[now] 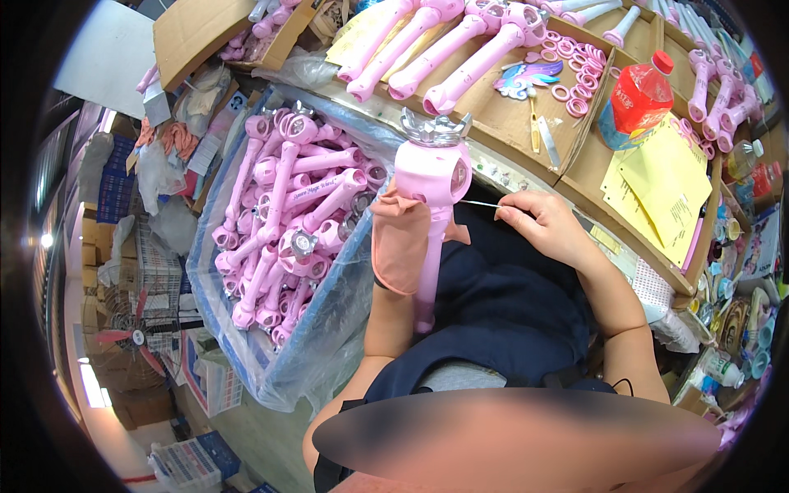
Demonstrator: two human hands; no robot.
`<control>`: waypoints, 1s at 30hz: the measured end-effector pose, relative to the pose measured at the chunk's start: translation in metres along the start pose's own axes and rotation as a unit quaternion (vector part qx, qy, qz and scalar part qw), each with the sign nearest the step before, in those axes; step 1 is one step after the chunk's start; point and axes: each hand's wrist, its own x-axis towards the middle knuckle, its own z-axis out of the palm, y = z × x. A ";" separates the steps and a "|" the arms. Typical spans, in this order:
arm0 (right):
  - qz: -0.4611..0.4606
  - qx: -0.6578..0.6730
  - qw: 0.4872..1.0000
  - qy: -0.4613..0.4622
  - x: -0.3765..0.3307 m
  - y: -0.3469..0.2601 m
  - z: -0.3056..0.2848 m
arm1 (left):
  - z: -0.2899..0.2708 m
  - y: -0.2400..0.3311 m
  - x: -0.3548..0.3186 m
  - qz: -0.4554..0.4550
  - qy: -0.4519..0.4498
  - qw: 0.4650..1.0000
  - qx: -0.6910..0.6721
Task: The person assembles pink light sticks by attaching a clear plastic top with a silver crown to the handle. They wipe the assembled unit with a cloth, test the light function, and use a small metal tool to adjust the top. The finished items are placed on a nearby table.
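Observation:
A pink toy wand (429, 177) with a silver crown on top stands almost upright in front of me, its handle pointing down. My left hand (400, 251), covered by a peach-coloured cloth, is closed around it just below the round head; the cloth hides the fingers. To the right of the wand, my right hand (538, 220) pinches a thin, light-coloured stick-like tool (478, 203). The tool's far end reaches the lower right side of the wand's head; whether it goes inside cannot be made out.
A blue plastic-lined bin (283, 374) piled with pink wands (288, 185) stands at my left. Ahead, the cardboard-lined bench (493, 107) bears more wands, pink rings (579, 78), a winged ornament (526, 78), a red-capped bottle (637, 103) and yellow papers (666, 189).

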 end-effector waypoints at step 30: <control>-0.043 0.286 0.957 0.010 -0.032 0.040 0.096 | -0.008 0.030 0.048 -0.249 0.031 0.754 -0.607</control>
